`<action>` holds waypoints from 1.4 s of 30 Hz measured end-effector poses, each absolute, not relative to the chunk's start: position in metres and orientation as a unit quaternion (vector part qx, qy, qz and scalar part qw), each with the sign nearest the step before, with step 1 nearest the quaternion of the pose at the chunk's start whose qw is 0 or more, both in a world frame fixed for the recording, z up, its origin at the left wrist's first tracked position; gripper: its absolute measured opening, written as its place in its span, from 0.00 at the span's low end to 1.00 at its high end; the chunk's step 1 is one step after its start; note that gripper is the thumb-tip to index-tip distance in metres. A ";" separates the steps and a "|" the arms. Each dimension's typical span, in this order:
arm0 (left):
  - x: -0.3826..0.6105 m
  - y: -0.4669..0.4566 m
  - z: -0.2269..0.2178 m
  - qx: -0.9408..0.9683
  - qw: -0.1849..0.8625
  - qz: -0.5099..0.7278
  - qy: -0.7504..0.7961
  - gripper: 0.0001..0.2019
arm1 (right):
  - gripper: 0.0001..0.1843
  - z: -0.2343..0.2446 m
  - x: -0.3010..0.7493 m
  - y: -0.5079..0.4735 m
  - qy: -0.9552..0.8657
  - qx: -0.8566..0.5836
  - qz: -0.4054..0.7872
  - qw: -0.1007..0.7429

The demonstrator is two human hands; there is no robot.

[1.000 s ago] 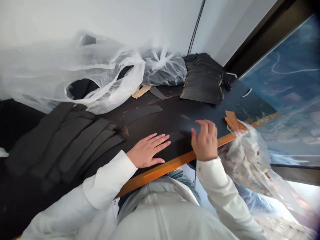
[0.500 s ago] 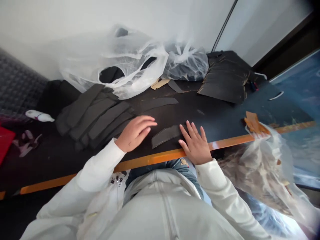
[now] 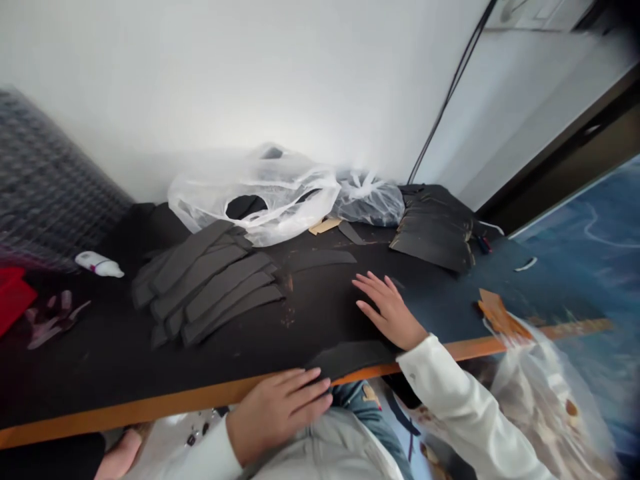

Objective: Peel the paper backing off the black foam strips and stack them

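My left hand point(image 3: 277, 413) rests at the table's near edge with its fingers stretched out, the tips touching a dark grey foam strip point(image 3: 350, 357) that hangs over the orange edge. Flat on the black table top point(image 3: 300, 313) lies my right hand point(image 3: 387, 310), fingers spread and holding nothing, just beyond that strip. A fanned stack of similar grey strips point(image 3: 210, 287) sits to the left of both hands. One single strip point(image 3: 320, 259) lies farther back.
Two clear plastic bags point(image 3: 265, 193) lie against the white wall. A stack of black pieces point(image 3: 435, 230) sits back right. A white bottle point(image 3: 100, 265) lies far left. Brown scraps point(image 3: 500, 313) and another plastic bag point(image 3: 550, 400) are at the right edge.
My left hand has pulled back from the table top to the near edge, drawing the grey strip with it. My right hand slid a little forward. The camera view lifted.
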State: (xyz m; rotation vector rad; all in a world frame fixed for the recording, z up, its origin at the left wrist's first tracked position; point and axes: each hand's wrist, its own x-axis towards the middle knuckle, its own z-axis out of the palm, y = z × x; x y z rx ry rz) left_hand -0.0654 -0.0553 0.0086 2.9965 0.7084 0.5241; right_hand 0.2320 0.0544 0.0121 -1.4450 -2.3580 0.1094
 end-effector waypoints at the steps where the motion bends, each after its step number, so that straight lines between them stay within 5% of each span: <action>1: -0.074 -0.057 0.014 0.958 0.001 0.184 0.221 0.16 | 0.25 0.012 0.228 0.069 -0.850 -0.497 0.054 0.169; 13: -0.230 0.030 0.078 0.846 -0.116 0.303 0.423 0.30 | 0.33 -0.021 0.202 0.128 -0.894 -0.438 0.046 0.082; 20: -0.264 0.055 0.066 0.887 -0.130 0.140 0.421 0.25 | 0.32 -0.023 0.226 0.114 -0.893 -0.440 0.020 0.087; 24: -0.223 0.044 0.082 0.875 -0.202 0.151 0.414 0.23 | 0.31 -0.015 0.223 0.152 -0.863 -0.503 -0.003 0.054; 35: -0.086 0.075 0.074 0.940 0.016 0.110 0.323 0.20 | 0.33 -0.026 0.322 0.174 -0.645 -0.755 -0.111 0.034; 42: -0.043 0.128 0.018 0.918 0.041 0.064 0.389 0.39 | 0.22 -0.014 0.337 0.140 -0.700 -0.703 -0.119 0.032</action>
